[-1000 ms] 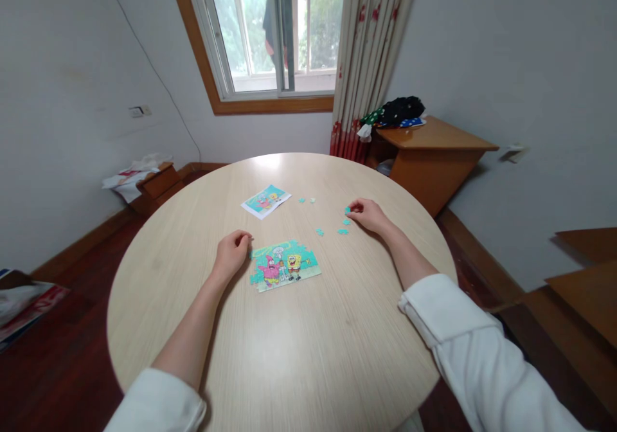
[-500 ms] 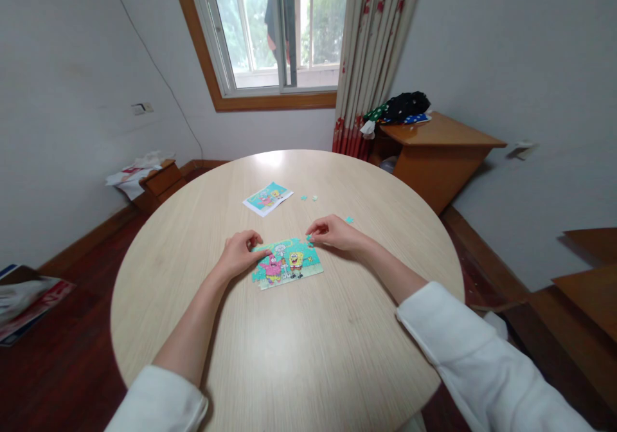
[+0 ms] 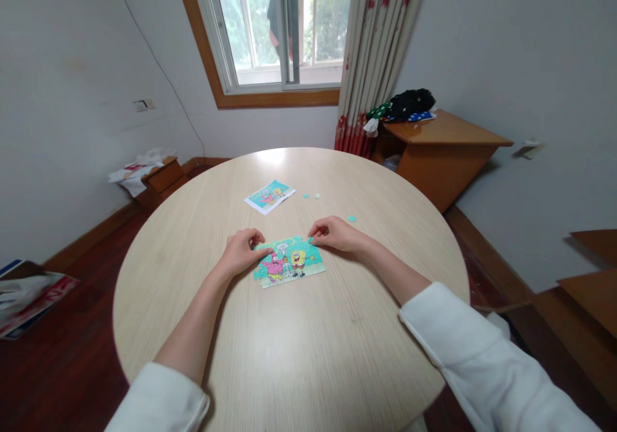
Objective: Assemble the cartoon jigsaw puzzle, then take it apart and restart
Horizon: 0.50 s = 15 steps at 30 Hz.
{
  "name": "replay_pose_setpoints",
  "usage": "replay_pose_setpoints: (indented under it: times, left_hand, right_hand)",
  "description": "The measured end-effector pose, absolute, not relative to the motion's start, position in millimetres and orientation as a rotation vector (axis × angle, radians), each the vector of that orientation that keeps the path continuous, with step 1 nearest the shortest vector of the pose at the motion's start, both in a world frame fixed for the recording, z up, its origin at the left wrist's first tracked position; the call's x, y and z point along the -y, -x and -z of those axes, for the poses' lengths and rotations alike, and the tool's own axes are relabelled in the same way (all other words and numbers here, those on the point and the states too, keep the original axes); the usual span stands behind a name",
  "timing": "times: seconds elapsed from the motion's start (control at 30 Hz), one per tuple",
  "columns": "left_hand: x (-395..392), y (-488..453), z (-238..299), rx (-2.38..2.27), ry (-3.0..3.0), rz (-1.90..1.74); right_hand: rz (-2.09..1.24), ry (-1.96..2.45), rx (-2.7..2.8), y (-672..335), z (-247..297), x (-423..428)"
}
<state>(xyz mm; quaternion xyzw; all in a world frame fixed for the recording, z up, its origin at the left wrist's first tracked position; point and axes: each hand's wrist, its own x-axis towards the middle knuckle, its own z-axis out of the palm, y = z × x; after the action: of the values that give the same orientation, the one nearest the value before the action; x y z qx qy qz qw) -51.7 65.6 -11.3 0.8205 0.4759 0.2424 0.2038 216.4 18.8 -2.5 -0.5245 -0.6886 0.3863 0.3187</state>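
Observation:
A mostly assembled jigsaw puzzle (image 3: 292, 266) with cartoon figures on a turquoise ground lies flat on the round table. My left hand (image 3: 242, 251) grips its upper left edge, the thumb on top and the fingers curled behind. At the upper right corner, my right hand (image 3: 333, 233) pinches a small turquoise puzzle piece (image 3: 311, 241), largely covered by the fingertips. A gap shows in the top edge just left of that piece. Beyond the right hand lies a loose turquoise piece (image 3: 352, 218).
Farther back on the table (image 3: 289, 355) are a printed reference picture (image 3: 269, 197), a small turquoise piece (image 3: 306, 195) and a pale piece (image 3: 317, 196). A wooden desk (image 3: 448, 130) bearing a pile of cloth (image 3: 409, 104) stands behind on the right, near the curtain (image 3: 378, 53).
The piece under my right hand has gone from tilted at the corner to lying flatter against the puzzle. My left hand keeps its place. The view has shifted slightly.

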Motion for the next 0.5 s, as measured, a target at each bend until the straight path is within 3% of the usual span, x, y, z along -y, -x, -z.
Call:
replay_pose_setpoints:
  times: [0.3,0.5]
  left_hand:
    - [-66.0,51.6,12.4,-1.33,-2.292,-0.664]
    - [-65.7,50.9,11.0,-1.335,-2.294,-0.676]
  right_hand:
    - [-0.711,1.543,2.004,-214.6,0.5,-19.6]
    - [-0.678,1.57,2.007,-212.2,-5.8,-17.1]
